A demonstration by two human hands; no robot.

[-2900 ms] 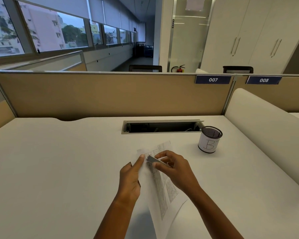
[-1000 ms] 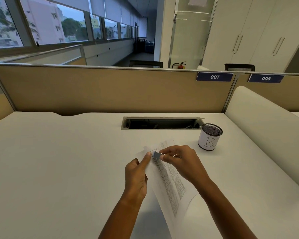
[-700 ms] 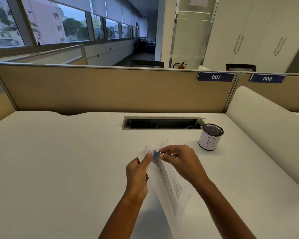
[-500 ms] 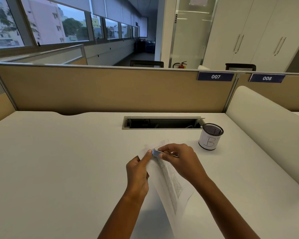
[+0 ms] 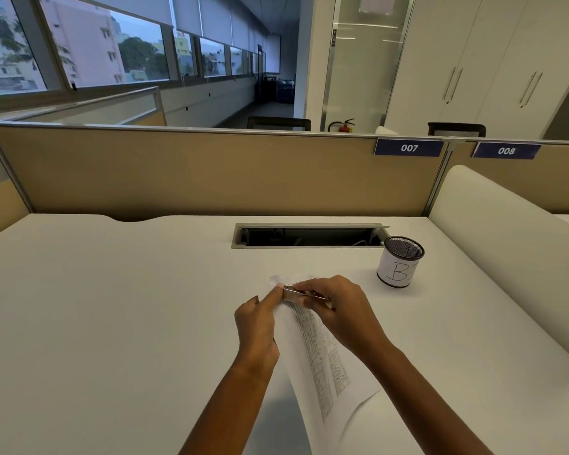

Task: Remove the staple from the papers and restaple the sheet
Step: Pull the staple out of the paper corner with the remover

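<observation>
Printed white papers are held up off the white desk, with their lower end trailing toward me. My left hand pinches the papers' top left edge between thumb and forefinger. My right hand grips a small silver metal stapler, whose front end sits on the papers' top corner right beside my left thumb. The staple itself is too small to make out.
A black mesh pen cup with a white label stands at the right, behind my hands. An open cable slot is cut into the desk's back. Tan partitions close off the back, and a rounded white divider bounds the right.
Both hands have stayed on the papers' top corner. The silver stapler has tipped flatter against that corner, and the top of the papers has crumpled slightly.
</observation>
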